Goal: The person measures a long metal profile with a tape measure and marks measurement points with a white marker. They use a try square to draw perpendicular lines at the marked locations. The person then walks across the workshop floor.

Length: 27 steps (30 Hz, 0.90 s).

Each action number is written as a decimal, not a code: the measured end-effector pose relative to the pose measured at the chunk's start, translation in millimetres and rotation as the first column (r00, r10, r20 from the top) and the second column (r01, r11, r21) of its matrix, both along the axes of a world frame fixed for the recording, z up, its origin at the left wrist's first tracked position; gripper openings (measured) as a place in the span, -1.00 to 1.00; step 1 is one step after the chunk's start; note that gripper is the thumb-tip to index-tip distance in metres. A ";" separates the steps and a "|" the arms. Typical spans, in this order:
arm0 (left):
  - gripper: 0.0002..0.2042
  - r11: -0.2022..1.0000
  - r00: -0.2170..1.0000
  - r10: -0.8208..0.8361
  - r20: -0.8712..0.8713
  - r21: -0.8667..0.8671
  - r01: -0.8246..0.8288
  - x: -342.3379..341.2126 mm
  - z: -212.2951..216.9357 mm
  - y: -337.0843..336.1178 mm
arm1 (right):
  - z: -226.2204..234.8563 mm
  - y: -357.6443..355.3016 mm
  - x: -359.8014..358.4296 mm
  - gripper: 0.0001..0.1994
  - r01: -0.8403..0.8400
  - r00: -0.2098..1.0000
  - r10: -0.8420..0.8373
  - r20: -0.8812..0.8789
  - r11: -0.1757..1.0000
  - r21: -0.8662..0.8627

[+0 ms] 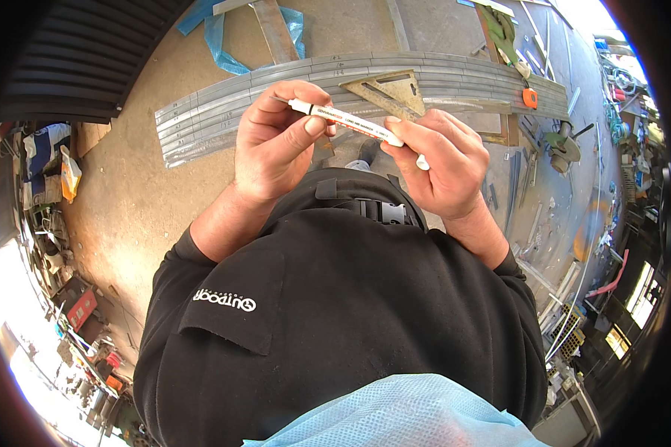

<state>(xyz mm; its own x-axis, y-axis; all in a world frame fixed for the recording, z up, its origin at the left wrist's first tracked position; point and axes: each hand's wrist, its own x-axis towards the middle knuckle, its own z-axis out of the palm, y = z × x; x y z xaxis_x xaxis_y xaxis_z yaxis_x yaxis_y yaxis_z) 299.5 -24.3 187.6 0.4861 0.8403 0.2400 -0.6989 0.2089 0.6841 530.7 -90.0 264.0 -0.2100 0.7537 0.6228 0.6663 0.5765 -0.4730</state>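
A slim white marker (354, 124) with a long thin nib is held between my two hands in front of my waist. My left hand (276, 149) pinches it near the nib end, thumb and fingers closed round the dark collar. The nib points up to the left. My right hand (451, 160) grips the other end with thumb and fingertips. A small white rounded piece (423, 162), possibly the cap, shows below the right fingers. Just beyond the marker, a metal triangular square (411, 88) lies on a row of long grey metal bars (201, 123).
An orange tape measure (530, 98) rests at the bars' right part, near a green cloth (502, 33). A power tool, seemingly a grinder (563, 147), stands farther right among metal offcuts. Blue plastic sheeting (218, 52) lies behind the bars. Cluttered shelves line the left side.
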 end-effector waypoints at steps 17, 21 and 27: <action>-0.75 0.995 0.994 -0.078 0.071 0.071 0.073 3.9 1.8 1.8 | 3.1 -9.4 1.5 -0.77 0.016 0.990 -0.022 -0.137 0.999 -0.047; -0.76 0.990 0.998 -0.004 -0.068 0.139 0.014 -0.4 6.4 1.0 | 0.3 -9.5 -2.8 -0.84 0.026 0.982 -0.055 -0.180 0.987 -0.161; -0.74 0.984 0.980 0.068 -0.187 0.173 -0.035 -2.0 11.3 -6.0 | -4.4 -12.3 -5.7 -0.90 0.052 0.980 -0.099 -0.171 0.964 -0.260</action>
<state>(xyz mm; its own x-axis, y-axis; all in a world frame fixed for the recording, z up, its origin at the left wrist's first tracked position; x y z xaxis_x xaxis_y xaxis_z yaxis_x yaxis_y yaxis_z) 297.5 -30.3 198.8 0.4942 0.8209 0.2861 -0.5579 0.0471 0.8286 525.1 -102.3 259.6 -0.0479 0.9007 0.4317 0.5931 0.3735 -0.7133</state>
